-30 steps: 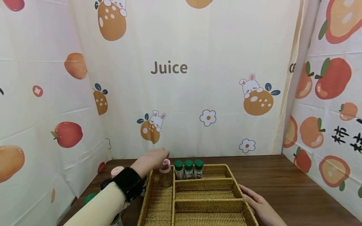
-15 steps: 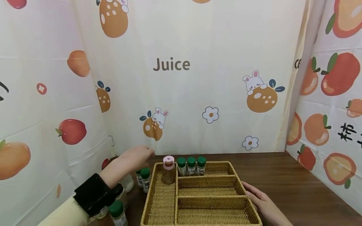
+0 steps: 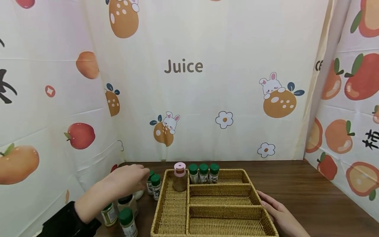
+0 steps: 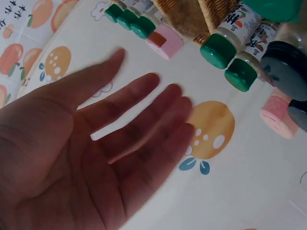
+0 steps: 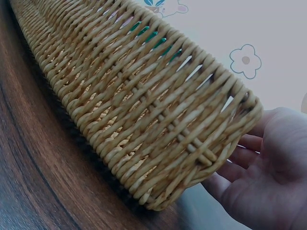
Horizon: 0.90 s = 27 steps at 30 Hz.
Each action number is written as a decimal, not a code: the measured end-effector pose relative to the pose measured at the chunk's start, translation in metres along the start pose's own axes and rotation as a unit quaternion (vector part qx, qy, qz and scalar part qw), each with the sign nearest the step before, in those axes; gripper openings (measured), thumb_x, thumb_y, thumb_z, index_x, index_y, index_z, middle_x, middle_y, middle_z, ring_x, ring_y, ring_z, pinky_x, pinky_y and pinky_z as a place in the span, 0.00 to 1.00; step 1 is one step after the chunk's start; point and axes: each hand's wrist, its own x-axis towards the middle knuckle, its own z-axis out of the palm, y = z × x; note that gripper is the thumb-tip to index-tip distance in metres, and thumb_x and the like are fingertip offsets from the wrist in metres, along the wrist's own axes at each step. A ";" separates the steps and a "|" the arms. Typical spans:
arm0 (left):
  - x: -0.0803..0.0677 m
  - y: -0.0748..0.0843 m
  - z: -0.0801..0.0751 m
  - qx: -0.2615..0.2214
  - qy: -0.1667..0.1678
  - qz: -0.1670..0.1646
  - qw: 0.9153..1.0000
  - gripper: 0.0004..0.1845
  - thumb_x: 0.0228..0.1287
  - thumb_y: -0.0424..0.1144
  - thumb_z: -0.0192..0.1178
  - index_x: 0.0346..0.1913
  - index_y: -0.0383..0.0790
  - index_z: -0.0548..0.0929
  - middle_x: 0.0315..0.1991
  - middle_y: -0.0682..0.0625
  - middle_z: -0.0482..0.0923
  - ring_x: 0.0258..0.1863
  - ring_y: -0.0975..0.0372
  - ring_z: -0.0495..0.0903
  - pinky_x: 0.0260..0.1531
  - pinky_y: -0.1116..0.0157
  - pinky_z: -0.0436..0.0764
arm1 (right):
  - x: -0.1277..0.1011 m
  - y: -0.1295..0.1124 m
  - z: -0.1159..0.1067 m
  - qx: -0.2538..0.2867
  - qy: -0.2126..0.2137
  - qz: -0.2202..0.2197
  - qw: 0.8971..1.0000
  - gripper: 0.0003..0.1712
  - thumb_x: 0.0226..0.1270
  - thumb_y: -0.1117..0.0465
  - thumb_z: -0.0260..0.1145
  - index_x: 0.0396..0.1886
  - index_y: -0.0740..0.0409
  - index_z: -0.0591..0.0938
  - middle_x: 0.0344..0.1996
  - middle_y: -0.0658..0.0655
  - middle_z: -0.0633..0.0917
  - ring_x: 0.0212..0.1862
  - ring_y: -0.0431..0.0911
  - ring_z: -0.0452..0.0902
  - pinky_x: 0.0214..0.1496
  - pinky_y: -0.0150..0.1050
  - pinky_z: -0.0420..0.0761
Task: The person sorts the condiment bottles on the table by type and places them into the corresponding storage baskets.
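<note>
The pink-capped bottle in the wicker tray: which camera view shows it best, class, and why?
The head view: the pink-capped bottle stands upright and whole in the tray's long left compartment. The left wrist view catches only its cap beyond the open left hand. The right wrist view shows tray wall only.

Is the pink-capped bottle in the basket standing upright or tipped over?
Upright: the pink-capped bottle stands cap-up in the basket's long left compartment.
</note>
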 end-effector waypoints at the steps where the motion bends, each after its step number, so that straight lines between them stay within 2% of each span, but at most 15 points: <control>1: -0.004 -0.001 0.002 -0.004 -0.005 -0.008 1.000 0.05 0.61 0.44 0.70 0.35 0.51 0.83 0.31 0.57 0.77 0.28 0.65 0.76 0.27 0.66 0.75 | 0.000 0.000 0.000 -0.001 0.003 0.002 1.000 0.36 0.84 0.54 0.43 0.79 0.68 0.43 0.59 0.32 0.74 0.56 0.34 0.79 0.55 0.40 0.82; 5: -0.015 -0.005 0.012 0.014 -0.027 -0.043 0.999 0.16 0.60 0.59 0.65 0.30 0.51 0.81 0.24 0.56 0.72 0.24 0.63 0.75 0.25 0.59 0.76 | 0.000 0.000 0.001 -0.004 0.007 0.004 1.000 0.37 0.84 0.53 0.44 0.79 0.68 0.43 0.61 0.35 0.74 0.56 0.34 0.79 0.55 0.41 0.83; 9: -0.022 -0.007 0.025 0.019 -0.050 -0.081 0.995 0.24 0.59 0.65 0.63 0.23 0.48 0.75 0.17 0.54 0.70 0.21 0.60 0.73 0.23 0.55 0.74 | 0.000 -0.001 0.001 0.001 0.008 0.008 1.000 0.38 0.84 0.52 0.44 0.79 0.68 0.42 0.63 0.39 0.74 0.56 0.36 0.80 0.55 0.43 0.83; 13: -0.025 -0.011 0.036 0.010 -0.071 -0.094 0.993 0.26 0.57 0.64 0.66 0.19 0.48 0.72 0.17 0.53 0.70 0.20 0.61 0.72 0.22 0.56 0.73 | 0.000 -0.002 0.001 -0.001 0.010 0.010 1.000 0.38 0.84 0.51 0.44 0.79 0.67 0.43 0.61 0.37 0.74 0.56 0.36 0.79 0.55 0.43 0.83; 16: -0.025 -0.014 0.042 0.015 -0.089 -0.089 0.992 0.24 0.53 0.63 0.70 0.22 0.47 0.75 0.20 0.53 0.72 0.22 0.59 0.75 0.24 0.53 0.77 | 0.000 -0.002 0.001 0.002 0.004 0.009 1.000 0.38 0.84 0.51 0.44 0.79 0.67 0.43 0.61 0.36 0.74 0.56 0.36 0.79 0.56 0.43 0.83; 19: -0.024 -0.015 0.047 0.020 -0.099 -0.087 0.991 0.23 0.50 0.61 0.73 0.26 0.46 0.78 0.23 0.53 0.75 0.25 0.58 0.77 0.27 0.50 0.79 | 0.000 -0.002 0.001 0.001 0.000 0.011 1.000 0.38 0.84 0.52 0.43 0.79 0.67 0.42 0.63 0.39 0.74 0.56 0.37 0.80 0.56 0.44 0.83; 22: -0.025 -0.015 0.051 0.019 -0.102 -0.090 0.991 0.22 0.47 0.59 0.75 0.30 0.45 0.81 0.24 0.53 0.77 0.26 0.57 0.78 0.29 0.49 0.80 | 0.000 -0.003 0.000 -0.010 0.001 0.010 1.000 0.38 0.84 0.52 0.43 0.79 0.68 0.41 0.65 0.41 0.73 0.56 0.36 0.80 0.55 0.43 0.83; 27: -0.027 -0.018 0.058 0.014 -0.090 -0.092 0.992 0.22 0.46 0.57 0.77 0.30 0.45 0.80 0.23 0.53 0.76 0.24 0.55 0.79 0.27 0.47 0.80 | 0.000 -0.002 -0.002 -0.003 -0.006 0.007 1.000 0.36 0.84 0.53 0.42 0.79 0.66 0.42 0.60 0.31 0.73 0.56 0.34 0.79 0.55 0.41 0.82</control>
